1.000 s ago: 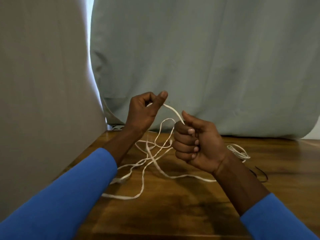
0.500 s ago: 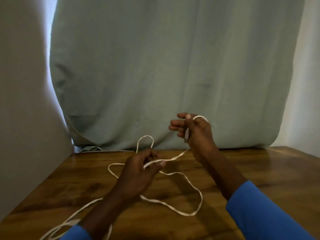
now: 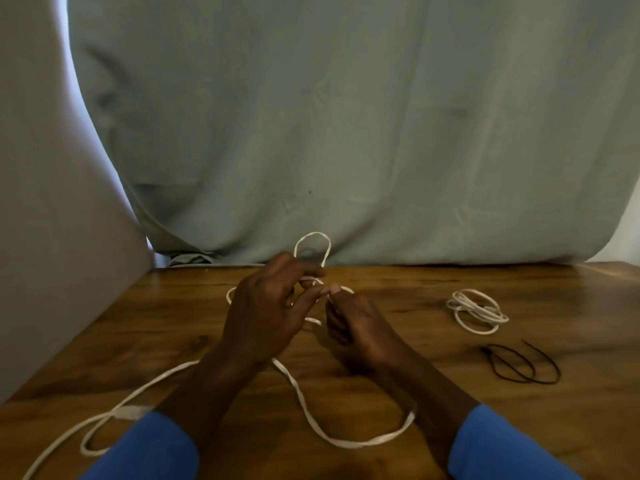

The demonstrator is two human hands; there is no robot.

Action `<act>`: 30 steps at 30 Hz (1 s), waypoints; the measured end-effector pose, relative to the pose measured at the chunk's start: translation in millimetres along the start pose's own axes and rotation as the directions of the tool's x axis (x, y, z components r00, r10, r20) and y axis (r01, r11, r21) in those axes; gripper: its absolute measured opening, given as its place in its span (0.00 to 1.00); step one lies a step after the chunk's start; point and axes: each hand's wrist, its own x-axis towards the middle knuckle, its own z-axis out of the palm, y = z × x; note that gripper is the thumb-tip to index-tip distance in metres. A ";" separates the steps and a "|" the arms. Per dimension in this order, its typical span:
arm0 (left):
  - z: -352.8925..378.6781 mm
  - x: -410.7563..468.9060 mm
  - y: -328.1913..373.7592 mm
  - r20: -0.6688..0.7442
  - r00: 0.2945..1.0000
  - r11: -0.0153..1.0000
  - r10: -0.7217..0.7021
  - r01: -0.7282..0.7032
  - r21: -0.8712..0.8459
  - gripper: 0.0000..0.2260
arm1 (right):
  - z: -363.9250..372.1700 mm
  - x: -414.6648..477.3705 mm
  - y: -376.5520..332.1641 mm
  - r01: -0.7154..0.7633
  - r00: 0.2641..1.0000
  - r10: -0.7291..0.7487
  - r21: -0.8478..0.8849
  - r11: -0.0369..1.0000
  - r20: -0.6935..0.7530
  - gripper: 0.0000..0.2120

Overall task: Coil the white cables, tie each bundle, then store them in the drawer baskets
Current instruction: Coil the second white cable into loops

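Pinching white cable (image 3: pixel 313 233): your left hand (image 3: pixel 270 313) nips it, other fingers fanned; your right hand (image 3: pixel 360 334) curls round it. Loop stands above your fingertips, slack trails beneath your wrists. Coiled bundle (image 3: pixel 476 310) lies right of your fingers.

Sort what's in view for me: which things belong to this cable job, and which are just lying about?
Job: loose white cable, held by left hand and right hand; coiled white bundle on the table; thin black cord beside it, probably a tie.
Lying about: green curtain; grey cloth at left.
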 end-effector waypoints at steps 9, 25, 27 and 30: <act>12.0 -6.5 -3.8 0.312 0.838 0.654 -0.447 0.545 -0.524 0.11 | -14.8 -1.9 -1.8 -0.425 0.844 0.007 0.661 0.618 0.537 0.23; 24.8 -8.0 26.1 0.310 0.689 0.484 -0.655 0.697 -0.529 0.26 | 0.0 -5.8 -16.2 -0.267 0.963 0.157 0.714 0.647 0.217 0.26; 26.1 -9.1 26.5 0.287 0.700 0.503 -0.654 0.686 -0.526 0.25 | 2.6 -7.1 -16.4 -0.258 0.964 0.140 0.677 0.689 0.226 0.26; 29.2 -12.8 25.1 0.307 0.698 0.499 -0.647 0.692 -0.522 0.23 | 2.5 -7.4 -12.5 -0.262 0.964 0.148 0.680 0.685 0.222 0.26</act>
